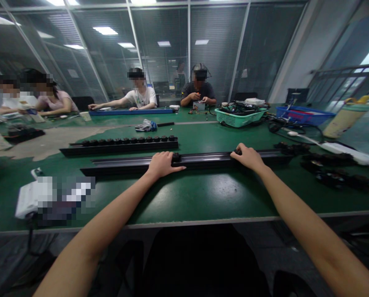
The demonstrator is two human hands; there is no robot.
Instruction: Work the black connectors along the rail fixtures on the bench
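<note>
Green tabletop is crossed by the near black rail. At it, a small black part is pinched by the right hand; the left hand is rested there, grip indeterminable. Under uneven pressure, the part could be skewed.

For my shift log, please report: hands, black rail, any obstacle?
Left hand on near black rail. Right hand touching small black part on it. Rear rail apart, apparently not blocking.

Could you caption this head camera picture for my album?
Left hand and right hand on a long black rail atop a green table, with other people beyond.
</note>
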